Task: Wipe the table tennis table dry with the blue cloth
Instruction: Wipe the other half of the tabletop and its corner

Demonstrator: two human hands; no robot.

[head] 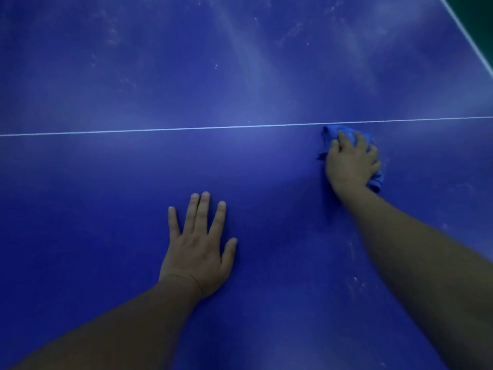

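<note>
Mid-wipe at the table [106,76]: I have my right hand [352,164] clamped over the cloth [330,132], fingers curled into its folds, bearing it down on the surface just this side of the white line [160,130]. The cloth's far tip reaches that line; whether it laps over I cannot tell. My left hand [197,252] lies palm down with fingers spread and straight, holding nothing, well apart from the cloth and nearer to me. I judge it is there as a prop, taking my weight while the right arm stretches out across the top. The wadded grip looks chosen for the same reason: a bunched cloth gives the palm something to push against, where a flat sheet would slip out from under the fingers.

The cloth is a brighter blue than the deep blue table and is mostly hidden beneath the hand. What shows is crumpled: a ridge of folds past the fingertips, a scrap by the thumb side, a flap trailing out by the heel of the hand on the right. Wet or dry, I cannot say from here. Pale streaks and specks mark the table beyond the line and to the right of my forearm, so I judge much of the top is left to do. The table's white edge [464,25] cuts the upper right corner.
</note>
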